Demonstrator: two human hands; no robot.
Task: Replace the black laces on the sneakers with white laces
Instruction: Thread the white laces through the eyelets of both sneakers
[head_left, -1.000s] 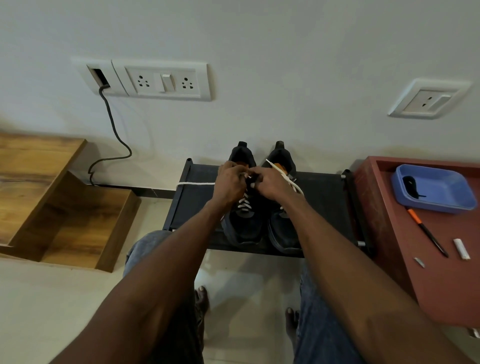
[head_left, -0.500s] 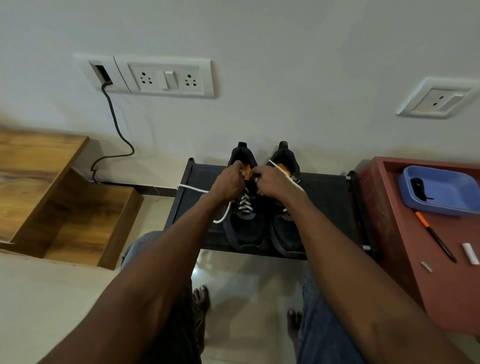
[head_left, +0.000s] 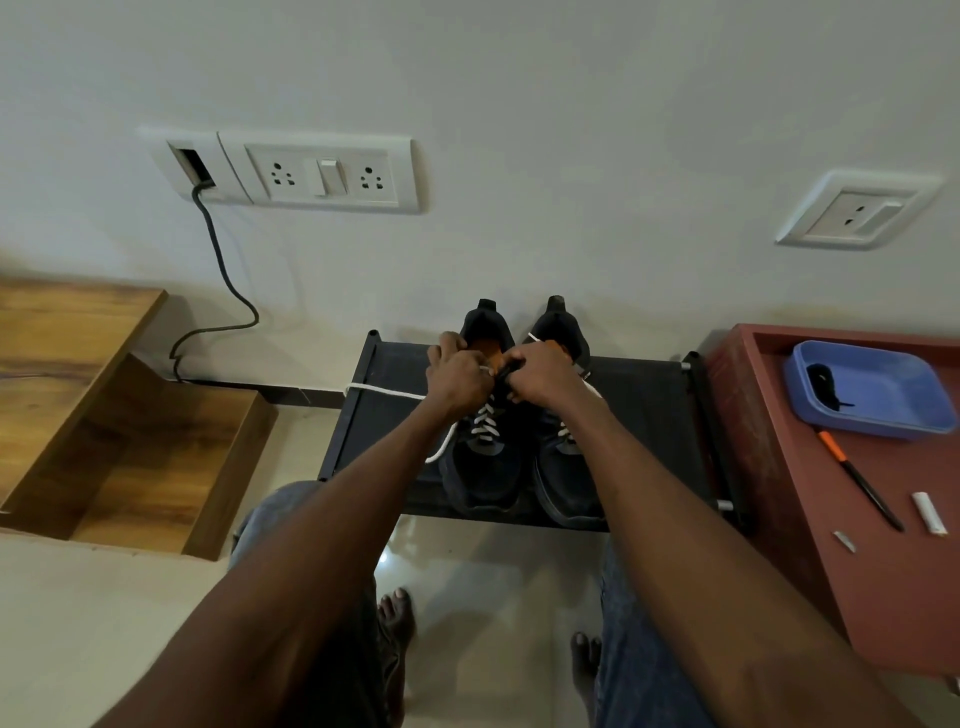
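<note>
Two black sneakers stand side by side on a low black rack (head_left: 649, 395), heels to the wall. The left sneaker (head_left: 480, 467) has a white lace (head_left: 485, 421) crossed through its lower eyelets; a loose end (head_left: 384, 391) trails left across the rack. My left hand (head_left: 457, 376) pinches the white lace at the sneaker's upper eyelets. My right hand (head_left: 540, 371) grips the tongue and eyelet edge beside it. The right sneaker (head_left: 563, 467) also shows white lace under my right wrist. A black lace (head_left: 826, 387) lies in the blue tray (head_left: 883, 415).
A red cabinet top (head_left: 883, 571) at the right carries the blue tray, an orange-and-black pen (head_left: 860, 480) and two small white pieces (head_left: 930, 512). Wooden steps (head_left: 104, 415) stand at the left. A black cable (head_left: 223, 291) hangs from the wall sockets. My bare feet rest on the floor below.
The loose lace went from taut to a slack loop beside the left sneaker. Both hands moved slightly up toward the sneaker's collar, staying together at the upper eyelets.
</note>
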